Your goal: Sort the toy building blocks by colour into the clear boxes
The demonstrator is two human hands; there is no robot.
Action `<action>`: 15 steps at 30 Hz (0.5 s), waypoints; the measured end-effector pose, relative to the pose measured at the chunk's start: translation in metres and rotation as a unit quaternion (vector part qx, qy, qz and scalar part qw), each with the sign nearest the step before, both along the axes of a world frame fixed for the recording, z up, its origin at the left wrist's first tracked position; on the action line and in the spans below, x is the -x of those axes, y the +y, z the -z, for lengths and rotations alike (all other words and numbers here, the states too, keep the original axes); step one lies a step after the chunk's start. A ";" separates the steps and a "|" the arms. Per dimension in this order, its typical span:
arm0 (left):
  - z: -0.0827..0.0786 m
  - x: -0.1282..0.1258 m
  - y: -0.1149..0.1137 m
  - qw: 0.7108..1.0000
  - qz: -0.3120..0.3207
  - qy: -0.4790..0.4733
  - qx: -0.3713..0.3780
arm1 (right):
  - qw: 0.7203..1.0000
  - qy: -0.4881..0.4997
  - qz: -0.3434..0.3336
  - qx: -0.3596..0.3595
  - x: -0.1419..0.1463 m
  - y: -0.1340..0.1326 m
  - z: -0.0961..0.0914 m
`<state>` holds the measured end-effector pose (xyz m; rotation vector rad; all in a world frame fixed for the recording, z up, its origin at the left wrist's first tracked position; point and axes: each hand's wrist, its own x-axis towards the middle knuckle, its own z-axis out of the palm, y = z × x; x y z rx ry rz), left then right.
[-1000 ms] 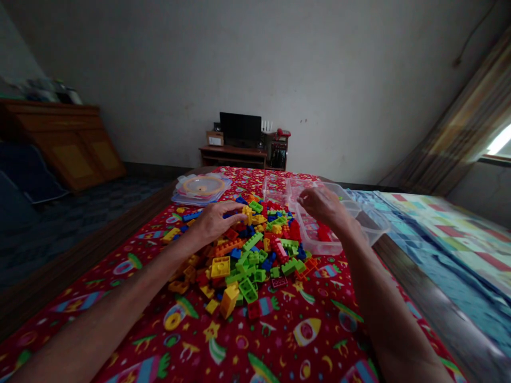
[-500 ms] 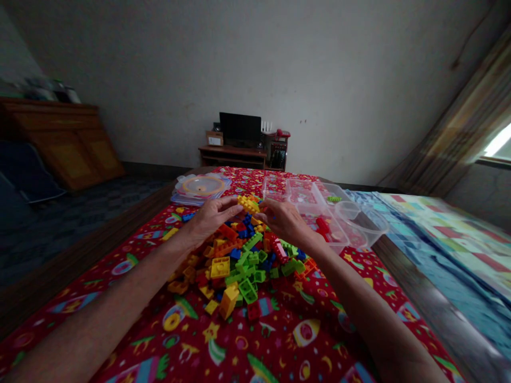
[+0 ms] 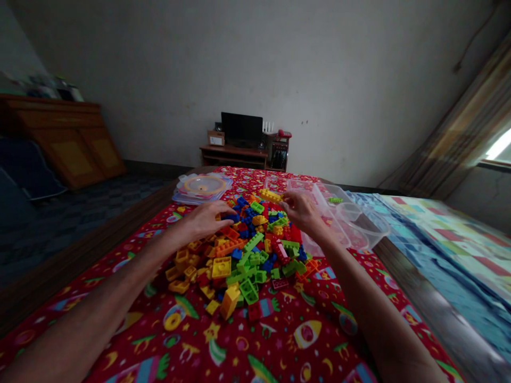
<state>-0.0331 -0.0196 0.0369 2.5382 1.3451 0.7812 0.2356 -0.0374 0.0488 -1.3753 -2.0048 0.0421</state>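
Observation:
A long yellow toy brick (image 3: 271,196) is pinched at one end by my right hand (image 3: 300,208), which holds it above the far side of a heap of toy bricks. My left hand (image 3: 207,217) rests at the heap's left back edge, fingers stretched and apart around some blue bricks (image 3: 230,218). The heap mixes orange bricks (image 3: 227,248), green bricks (image 3: 249,260), yellow bricks (image 3: 221,267) and red ones, lying loose on a red patterned cloth (image 3: 239,340).
Right of the heap stands a clear divided box (image 3: 315,197) with a green brick (image 3: 335,200) in it. A round clear tub (image 3: 369,226) is beside it. Stacked lids (image 3: 203,187) lie at the back left. A bed (image 3: 439,239) adjoins the table on the right.
Both hands were together at the yellow brick. My left hand has let go and dropped left to the heap. My right hand has carried the brick to the right.

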 end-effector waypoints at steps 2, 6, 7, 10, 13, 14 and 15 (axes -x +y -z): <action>0.002 0.001 0.001 0.999 0.009 0.039 -0.009 | 1.000 0.008 0.007 0.008 -0.006 0.002 -0.003; 0.003 -0.001 0.000 0.997 0.014 0.069 -0.011 | 1.000 -0.004 0.024 0.018 -0.015 0.004 -0.011; 0.003 -0.002 0.000 0.997 0.015 0.074 -0.006 | 0.999 -0.005 0.032 0.020 -0.017 0.005 -0.012; 0.003 -0.001 0.000 0.996 0.024 0.090 0.005 | 0.998 0.004 0.052 0.024 -0.026 0.008 -0.014; 0.004 0.003 0.002 0.993 0.046 0.104 0.008 | 0.999 -0.001 0.050 0.018 -0.035 0.011 -0.017; 0.005 0.004 0.003 0.992 0.054 0.109 0.009 | 0.998 -0.005 0.054 0.011 -0.038 0.011 -0.019; 0.004 0.005 0.003 0.991 0.061 0.115 0.010 | 0.998 -0.009 0.061 0.001 -0.040 0.011 -0.020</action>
